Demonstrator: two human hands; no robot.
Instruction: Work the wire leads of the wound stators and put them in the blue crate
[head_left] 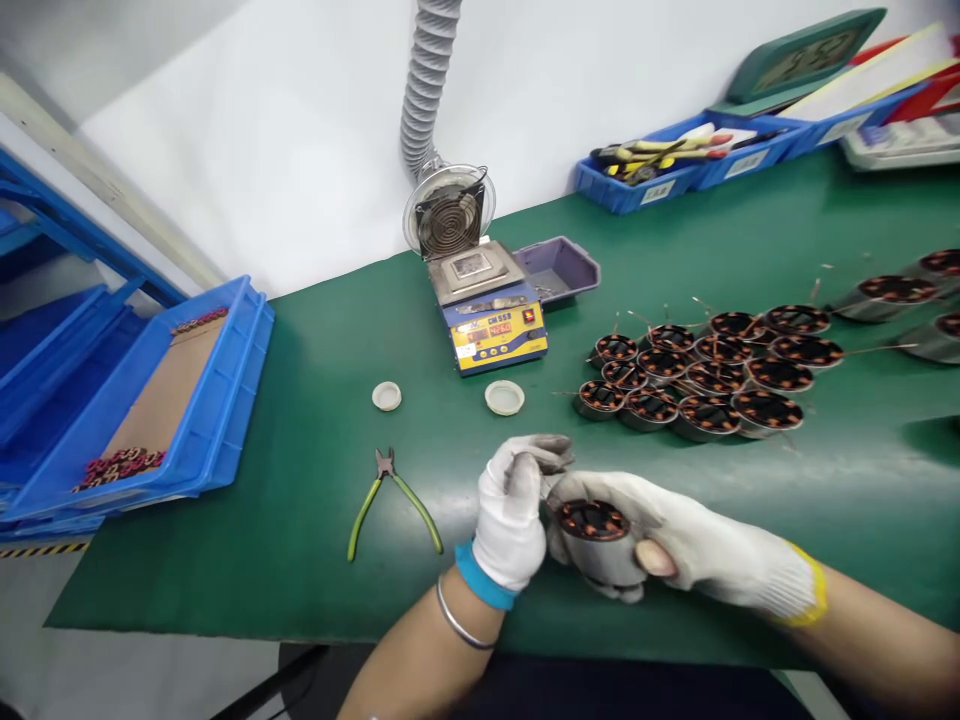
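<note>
In the head view, my right hand (660,530), in a white glove with a yellow cuff, grips a motor stator (604,555) round its silvery metal case. Copper windings and dark slots show at its upward end. Close by on the left, my left hand (517,510), gloved with a blue cuff, has its fingers pinched together at a thin wire lead by the stator's rim. The lead is partly hidden by the fingers. Green-handled cutting pliers (386,480) lie with handles spread, left of my left hand.
Several more stators (705,415) with wires sticking out stand at the right. A yellow-and-blue solder pot (499,335) sits under an extraction hose (427,90), beside a grey bin (581,268). Two small white dishes (504,397) (387,396) lie nearer. Blue crates (240,400) stand left.
</note>
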